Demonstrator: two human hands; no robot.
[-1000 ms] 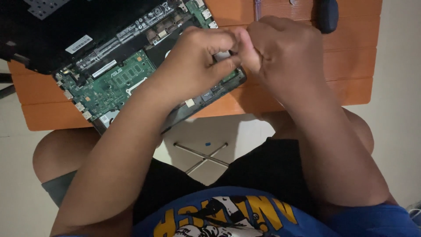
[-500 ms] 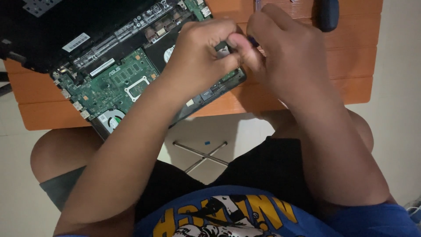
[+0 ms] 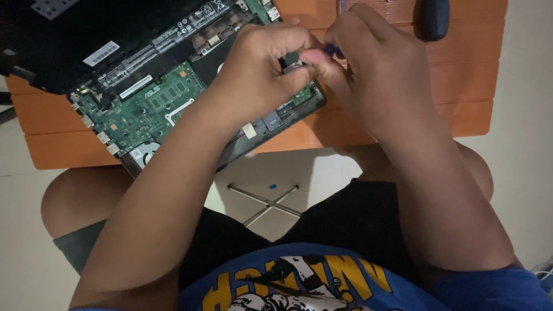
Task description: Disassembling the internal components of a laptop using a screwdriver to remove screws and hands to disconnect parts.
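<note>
Setting: a home, used as an informal repair spot. Indicators: low orange wooden counter (image 3: pixel 403 124) on crossed metal legs (image 3: pixel 265 201), pale tiled floor (image 3: pixel 23 270), seated person in shorts, opened laptop (image 3: pixel 144 98).

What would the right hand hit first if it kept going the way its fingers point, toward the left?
Most likely the left hand: the right hand pinches a small dark part just beside the left fingertips, over the open laptop. Depth is hard to judge.

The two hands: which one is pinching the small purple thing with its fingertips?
The right hand. Its fingertips pinch the small purple thing over the open laptop. The left hand grips a small dark part beside it.
</note>
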